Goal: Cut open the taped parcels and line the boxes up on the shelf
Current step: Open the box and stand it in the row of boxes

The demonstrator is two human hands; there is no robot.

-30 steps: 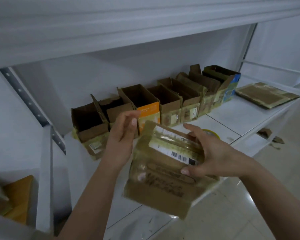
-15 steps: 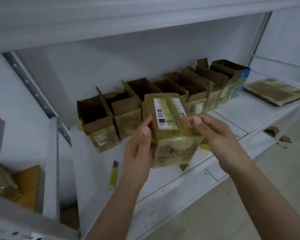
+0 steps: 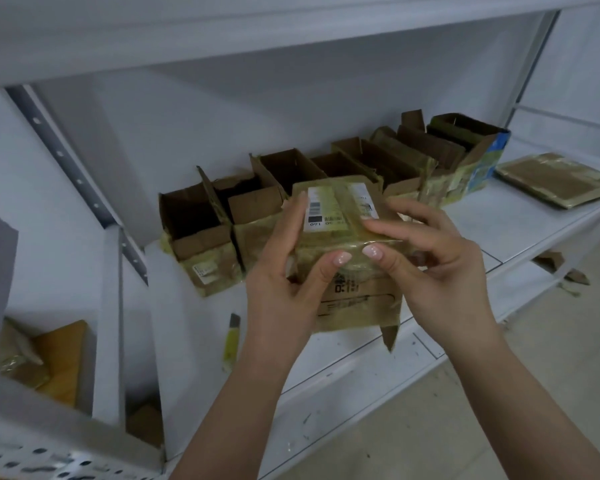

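Both hands, left hand (image 3: 284, 271) and right hand (image 3: 426, 258), clasp a brown cardboard parcel wrapped in yellowish tape (image 3: 347, 237), fingers curled round its white-labelled top. Its lower corners hide behind the palms; the label print is illegible.

Both my hands hold a taped parcel (image 3: 347, 251) above the white shelf (image 3: 520, 230). Left hand (image 3: 284, 271) grips its left side, thumb on the front face; right hand (image 3: 430, 268) grips the right side, fingers (image 3: 381, 225) curled over the top edge. White barcode label on top of the parcel, one bottom flap hanging loose. Behind it, a row of opened boxes (image 3: 201, 233) stands side by side along the back of the shelf. A yellow utility knife (image 3: 232, 341) lies on the shelf just left of my left wrist. Flattened cardboard (image 3: 555, 180) lies at far right.
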